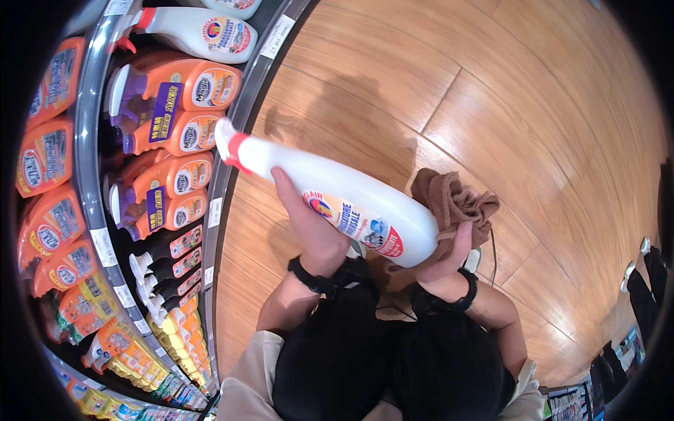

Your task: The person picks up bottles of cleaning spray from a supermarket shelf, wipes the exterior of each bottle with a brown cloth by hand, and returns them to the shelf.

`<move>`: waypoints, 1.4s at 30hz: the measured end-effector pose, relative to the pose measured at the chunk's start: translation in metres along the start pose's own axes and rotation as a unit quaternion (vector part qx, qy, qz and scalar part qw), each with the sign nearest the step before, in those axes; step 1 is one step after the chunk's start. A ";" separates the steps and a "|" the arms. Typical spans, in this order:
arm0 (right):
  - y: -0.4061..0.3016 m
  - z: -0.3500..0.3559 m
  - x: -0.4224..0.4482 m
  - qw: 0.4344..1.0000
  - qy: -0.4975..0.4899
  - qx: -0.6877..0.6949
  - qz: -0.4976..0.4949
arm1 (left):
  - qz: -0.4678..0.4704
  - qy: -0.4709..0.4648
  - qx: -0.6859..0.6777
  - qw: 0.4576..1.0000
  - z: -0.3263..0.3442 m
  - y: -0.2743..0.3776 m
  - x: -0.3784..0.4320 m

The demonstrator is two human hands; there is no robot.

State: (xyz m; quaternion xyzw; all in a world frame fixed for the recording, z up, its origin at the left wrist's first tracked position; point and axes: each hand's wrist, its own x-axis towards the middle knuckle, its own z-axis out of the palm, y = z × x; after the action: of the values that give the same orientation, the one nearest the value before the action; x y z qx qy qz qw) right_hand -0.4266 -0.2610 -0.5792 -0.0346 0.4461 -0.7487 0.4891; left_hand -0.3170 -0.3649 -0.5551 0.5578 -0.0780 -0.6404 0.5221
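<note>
A white spray bottle [358, 184] with a red collar and a printed label lies tilted across the front of my body, its spray head pointing up and left towards the shelf. My left hand [316, 226] grips it near the neck, thumb on top. At the bottle's base, my right hand [453, 252] holds a crumpled brown cloth [458, 205] that touches the bottle's lower end. On the shelf at the upper left lies a similar white spray bottle [200, 34], above orange spray bottles [210, 84] with purple and white heads.
Store shelves with a grey edge [224, 173] and price tags run down the left, holding orange, black and yellow bottles. Wood-look floor [516, 131] lies to the right. Dark-clothed legs [640, 294] of other people show at the right rim, near another shelf [568, 405].
</note>
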 end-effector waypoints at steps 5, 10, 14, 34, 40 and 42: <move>0.016 -0.009 0.006 0.988 -0.036 -0.088 0.124 | 0.192 -0.077 0.007 0.978 -0.002 0.002 -0.006; 0.024 0.001 0.021 0.839 -0.085 0.287 0.454 | 0.281 -0.293 0.014 0.914 -0.021 0.016 0.018; 0.035 -0.011 0.024 0.876 -0.058 0.168 0.448 | 0.249 -0.340 0.076 0.904 -0.028 0.029 0.026; 0.037 0.062 0.086 0.911 -0.155 -0.177 0.338 | 0.464 -0.329 0.185 0.802 0.062 0.142 0.113; 0.032 0.027 0.101 0.895 -0.119 -0.115 0.414 | 0.534 -0.310 0.314 0.721 0.102 0.143 0.142; 0.031 0.021 0.110 0.894 -0.124 -0.047 0.428 | 0.572 -0.281 0.359 0.682 0.115 0.147 0.159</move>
State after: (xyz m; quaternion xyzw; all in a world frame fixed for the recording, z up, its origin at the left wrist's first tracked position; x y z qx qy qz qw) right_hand -0.4518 -0.3623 -0.6301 0.0446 0.3881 -0.4352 0.8112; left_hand -0.2963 -0.6051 -0.5136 0.3428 -0.7489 -0.2669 0.5005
